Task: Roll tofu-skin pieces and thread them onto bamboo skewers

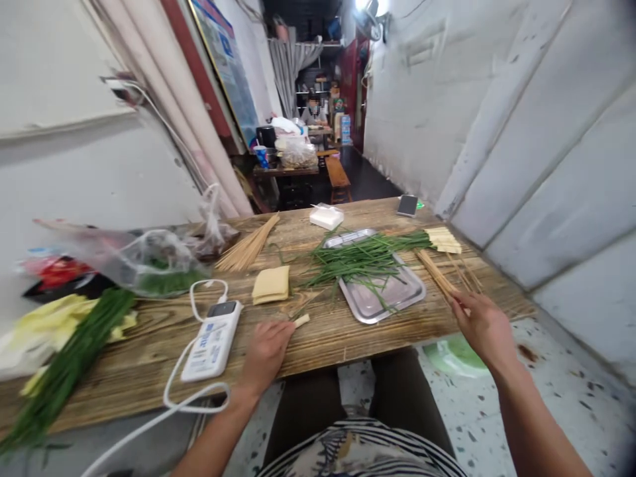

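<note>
Near the table's front edge, my left hand (268, 348) is closed over a small pale-yellow tofu skin roll (302, 320), whose end sticks out past the fingers. My right hand (484, 324) pinches the near ends of some bamboo skewers (434, 271) lying at the table's right side. Just beyond it are several skewered tofu skin rolls (444, 240) with green chive ends poking out to the left. Loose chives (355, 258) lie across a metal tray (382, 301) between my hands. A stack of square tofu skin sheets (271, 283) sits beyond my left hand.
A white power bank (211, 344) with a cable lies left of my left hand. More skewers (251, 245) fan out behind it. A chive bunch (74, 361) and plastic bags (163, 255) occupy the far left. A white box (326, 216) and a phone (407, 205) are at the back edge.
</note>
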Motion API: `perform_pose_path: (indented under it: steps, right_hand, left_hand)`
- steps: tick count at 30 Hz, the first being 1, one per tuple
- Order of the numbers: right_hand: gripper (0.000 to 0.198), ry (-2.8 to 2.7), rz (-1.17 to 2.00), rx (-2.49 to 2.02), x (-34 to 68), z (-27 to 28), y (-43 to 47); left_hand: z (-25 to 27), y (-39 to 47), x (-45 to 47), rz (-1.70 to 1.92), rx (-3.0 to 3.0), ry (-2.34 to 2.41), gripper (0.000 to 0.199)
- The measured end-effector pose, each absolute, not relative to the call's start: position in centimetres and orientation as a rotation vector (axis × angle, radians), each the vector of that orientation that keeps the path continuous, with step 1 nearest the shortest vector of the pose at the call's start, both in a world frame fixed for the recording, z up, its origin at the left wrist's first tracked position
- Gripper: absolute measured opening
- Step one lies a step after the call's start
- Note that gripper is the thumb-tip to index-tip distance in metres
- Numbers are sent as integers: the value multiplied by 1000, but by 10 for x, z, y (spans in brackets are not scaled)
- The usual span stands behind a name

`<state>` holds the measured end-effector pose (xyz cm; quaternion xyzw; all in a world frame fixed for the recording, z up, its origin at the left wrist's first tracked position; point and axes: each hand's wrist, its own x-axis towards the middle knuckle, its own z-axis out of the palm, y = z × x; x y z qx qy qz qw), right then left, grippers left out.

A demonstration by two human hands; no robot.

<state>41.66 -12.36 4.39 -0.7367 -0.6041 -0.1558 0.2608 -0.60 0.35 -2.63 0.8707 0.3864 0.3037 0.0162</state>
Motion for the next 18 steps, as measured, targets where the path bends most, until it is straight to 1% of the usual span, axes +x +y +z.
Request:
perform_pose_path:
  steps: [3,6,9,13,18]
  right_hand:
    - [31,-1679,-334,-2049,418,38,-126]
    - [28,-1752,-327,-2270,412,35,-108]
    - [29,-1730,-357,-2477,416,34,-90]
    - [29,-1696,-330,-2574,426,33,-79]
    - [20,-1709,-177,-2673,426,39,-85]
  left_hand:
    - [-31,6,-9,962,2741,1176,23]
    - [-32,7,-10,986,2767,1149,24]
    - [-33,8,-10,1046,2797,1095,24]
    - [-35,9,-10,1092,2817,1058,24]
    - [-35,10,-8,1160,2853,999,23]
